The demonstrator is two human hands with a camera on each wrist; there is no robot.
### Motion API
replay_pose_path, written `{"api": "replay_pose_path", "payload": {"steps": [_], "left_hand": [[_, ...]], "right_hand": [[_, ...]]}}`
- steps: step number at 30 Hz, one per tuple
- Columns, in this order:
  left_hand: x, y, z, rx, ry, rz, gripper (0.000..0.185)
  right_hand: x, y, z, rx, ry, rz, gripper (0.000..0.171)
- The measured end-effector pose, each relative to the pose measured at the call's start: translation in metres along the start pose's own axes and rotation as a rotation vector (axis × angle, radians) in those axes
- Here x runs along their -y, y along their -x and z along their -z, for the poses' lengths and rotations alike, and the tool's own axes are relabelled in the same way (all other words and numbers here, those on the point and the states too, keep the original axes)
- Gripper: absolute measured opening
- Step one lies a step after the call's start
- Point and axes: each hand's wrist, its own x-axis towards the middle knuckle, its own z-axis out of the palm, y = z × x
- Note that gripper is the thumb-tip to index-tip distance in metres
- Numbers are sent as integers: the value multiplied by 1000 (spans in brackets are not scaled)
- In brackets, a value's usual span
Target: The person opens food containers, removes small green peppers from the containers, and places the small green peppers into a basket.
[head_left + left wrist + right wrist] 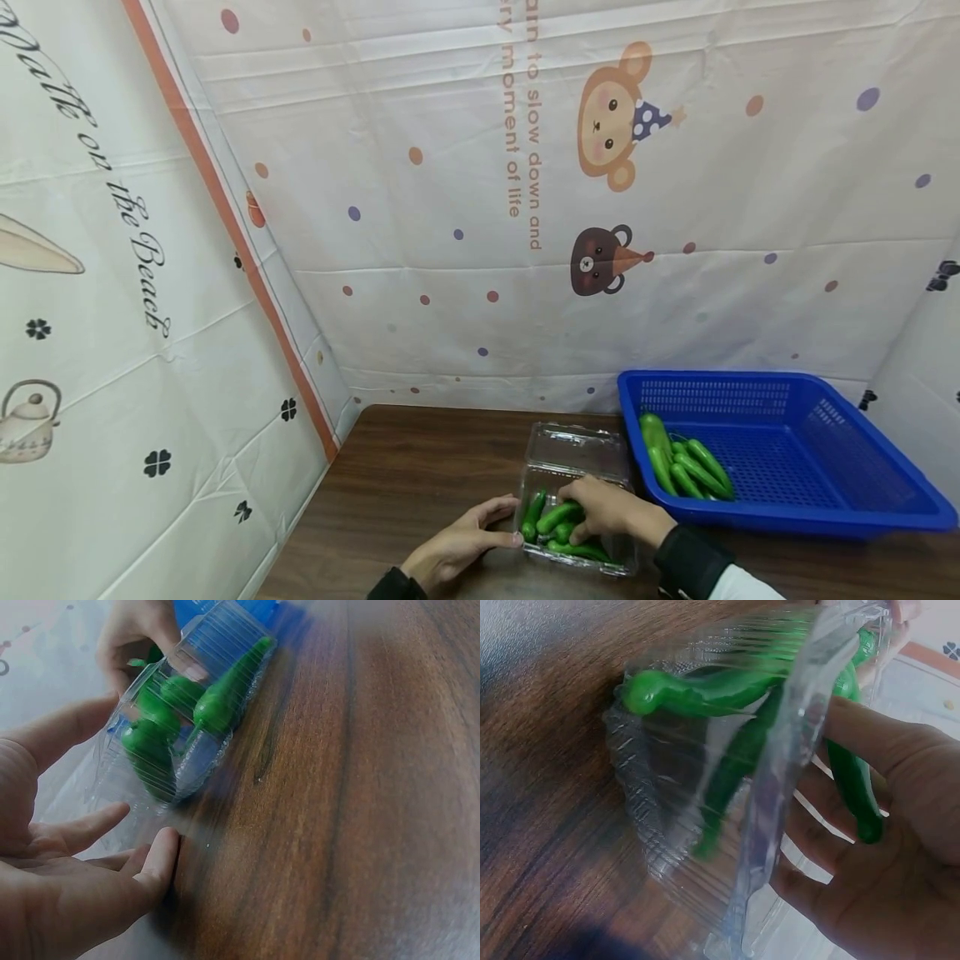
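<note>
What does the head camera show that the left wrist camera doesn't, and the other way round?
Only the head view shows the blue plastic basket with its pile of green peppers, the box's clear lid swung open, and the printed cloth walls. Only the left wrist view shows the left hand's fingertips close up, resting on the brown wooden table beside the box. Both show the clear plastic clamshell box holding green peppers, the left hand against its side and the right hand reaching inside.
</note>
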Motion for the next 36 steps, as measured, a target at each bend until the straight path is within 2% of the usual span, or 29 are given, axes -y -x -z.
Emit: {"api": "replay_pose_path", "payload": {"steps": [5, 9, 14, 24, 31, 36], "left_hand": [[0, 1, 0, 3, 2, -3, 76], [-1, 1, 1, 10, 2, 1, 77], [0, 1, 1, 16, -4, 2, 76], [2, 1, 0, 21, -8, -3, 76], [2, 2, 0, 24, -4, -6, 77], [1, 3, 1, 14, -12, -17, 76]], "right_hand": [[-4, 0, 1, 51, -55, 32, 39], [-5, -1, 1, 127, -205, 89, 38], [0, -1, -2, 152, -329, 63, 39], [0, -3, -5, 67, -316, 104, 29], [4, 2, 10, -7, -300, 177, 24], [8, 6, 23, -29, -283, 187, 23]]}}
